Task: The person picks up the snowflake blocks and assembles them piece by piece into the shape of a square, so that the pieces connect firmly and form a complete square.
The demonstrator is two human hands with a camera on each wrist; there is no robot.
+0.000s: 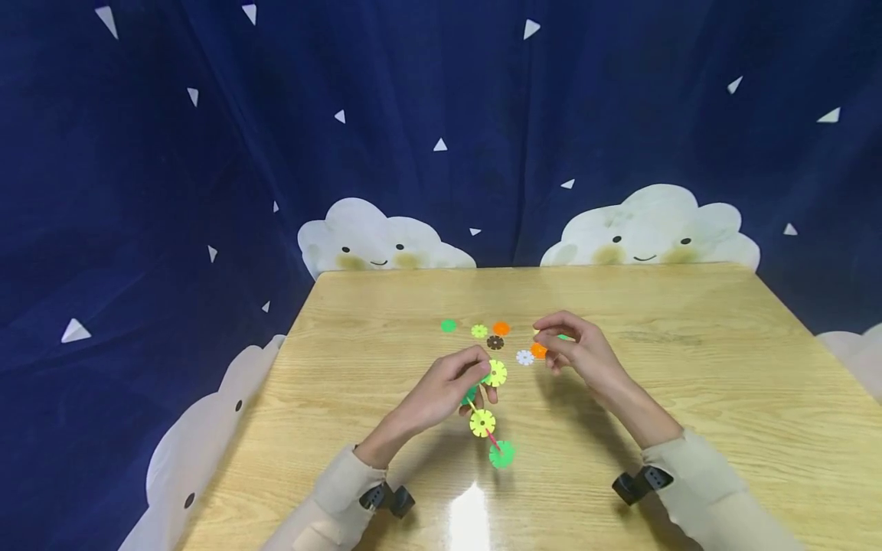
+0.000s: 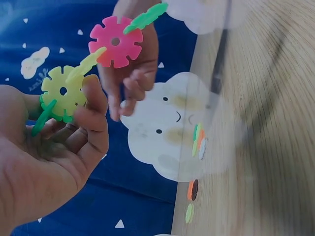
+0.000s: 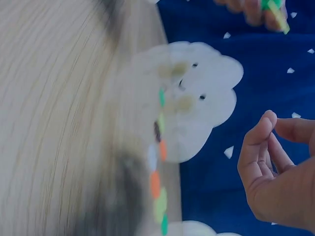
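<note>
Chain point(image 1: 477, 421) of notched plastic discs is partly built, as we judge it: at least 5 pieces are joined edge to edge, each turned across its neighbour, though our fingers hide the exact count. Our left hand point(image 1: 439, 392) pinches the chain near its far end, with fingertips beside a yellow disc point(image 1: 498, 376). From there the chain slants toward us, held above the table point(image 1: 696, 375), through a pink disc point(image 2: 102, 38) to an end green disc point(image 1: 502, 459) at its near tip. The visible joints look seated, with no gap that we can see.

What is left, we judge, is 8 loose pieces, all lying beyond the chain. Beyond and a little left of its held end are a small green disc point(image 1: 449, 325) and a lime disc point(image 1: 478, 330); straight beyond are a brown disc point(image 1: 494, 340) and an orange disc point(image 1: 501, 326). Beyond and to its right come a white disc point(image 1: 525, 355), a second orange disc point(image 1: 537, 352), a pale yellow disc point(image 3: 161, 201) and a second green disc point(image 3: 164, 226).

Our right hand point(image 1: 582, 352), right of the chain and close over those last pieces, has loosely bent fingers; thumb and forefinger are near each other, and we see nothing between them. We cannot tell whether their tips meet.
</note>
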